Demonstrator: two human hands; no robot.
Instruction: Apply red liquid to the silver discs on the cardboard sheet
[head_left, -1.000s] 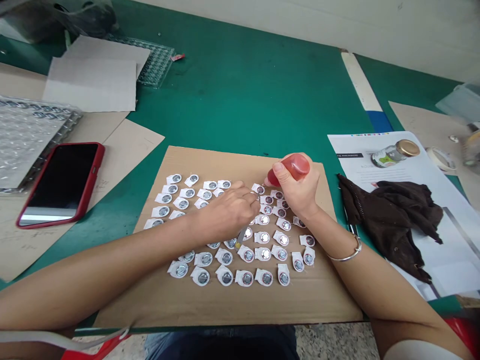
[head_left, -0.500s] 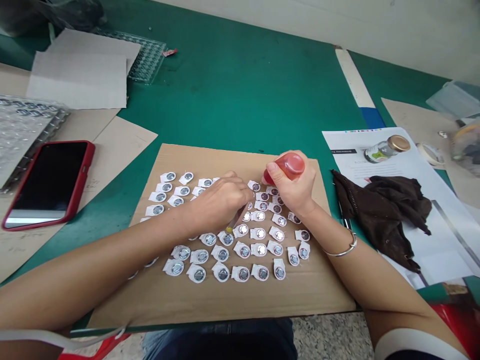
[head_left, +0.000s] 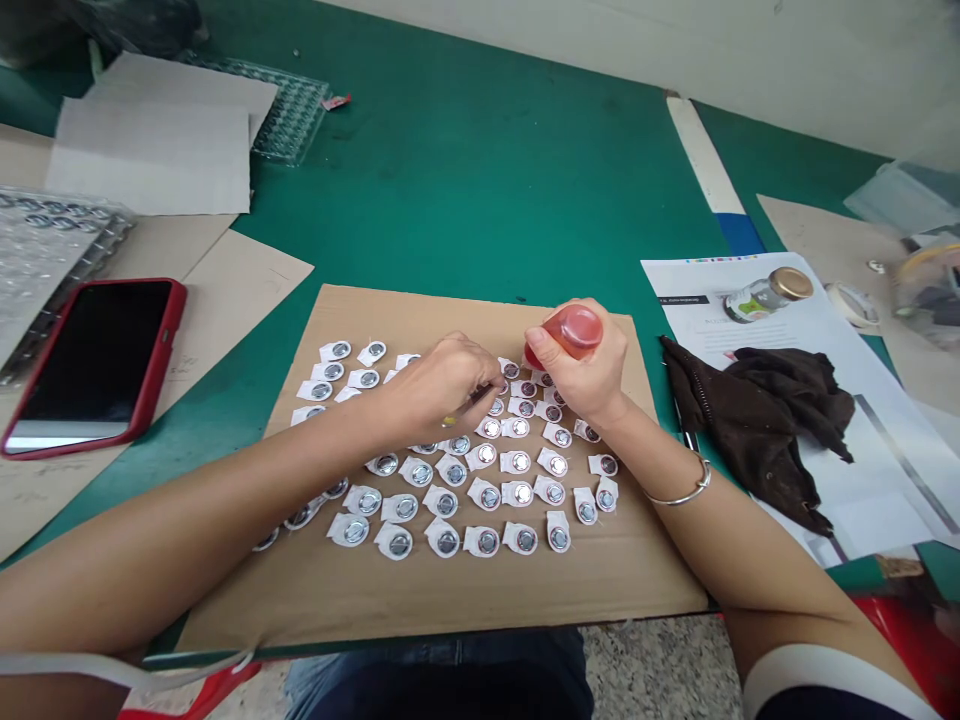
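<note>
My right hand (head_left: 592, 375) is wrapped round a red squeeze bottle (head_left: 576, 330), tilted with its base up; its tip is hidden. Close beside it, my left hand (head_left: 448, 385) is closed on a thin, dark, pointed tool with a yellow mark, perhaps tweezers (head_left: 469, 404). Both hands are over a cardboard sheet (head_left: 450, 597). Rows of round silvery metal pieces on white tabs (head_left: 446, 541) lie on it, several beneath my left hand and forearm. One such piece (head_left: 509, 368) lies between my two hands.
On the left are a phone in a red case (head_left: 94, 365), grey card sheets (head_left: 154, 155) and clear plastic trays (head_left: 289, 120). To the right, a dark brown cloth (head_left: 780, 430) and a small glass jar (head_left: 769, 294) lie on printed paper (head_left: 885, 500).
My left hand has shifted slightly left and up, and the thin tool in it lies at a flatter angle. My right hand holds the red bottle nearly as before.
</note>
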